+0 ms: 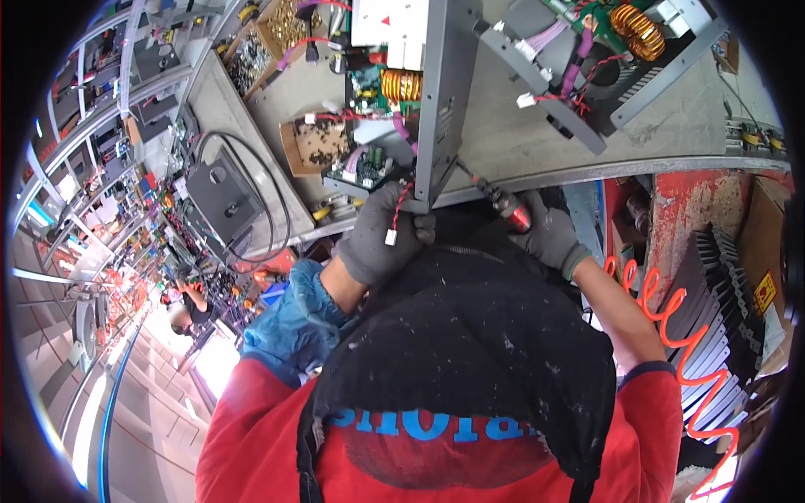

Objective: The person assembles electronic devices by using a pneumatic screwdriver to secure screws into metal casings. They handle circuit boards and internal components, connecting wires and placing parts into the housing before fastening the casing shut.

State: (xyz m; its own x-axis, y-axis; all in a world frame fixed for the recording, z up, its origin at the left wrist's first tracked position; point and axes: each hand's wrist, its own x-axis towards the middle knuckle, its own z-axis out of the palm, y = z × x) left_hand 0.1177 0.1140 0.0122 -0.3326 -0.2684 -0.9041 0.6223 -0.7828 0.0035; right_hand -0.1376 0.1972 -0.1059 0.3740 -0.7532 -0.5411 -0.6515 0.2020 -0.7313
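Note:
My left hand (pixel 384 239), in a dark grey glove, is closed round the near corner of an upright grey metal chassis (pixel 443 101). Green circuit boards, a copper-wound coil (pixel 401 85) and twisted red-black wires are fixed to that chassis. A white connector (pixel 391 237) dangles on its wire in front of my left glove. My right hand (pixel 549 230), gloved too, is wrapped round a red and black screwdriver (pixel 513 211). Its thin shaft points up and left to the chassis's near edge; whether the tip touches cannot be made out.
A second open chassis (pixel 608 80) with a coil and wires lies on the right of the workbench (pixel 662 138). Cardboard boxes of small screws (pixel 314 149) stand at left. An orange coiled hose (pixel 671 323) hangs at right beside stacked grey panels (pixel 696 293). Another person (pixel 191 306) is far left.

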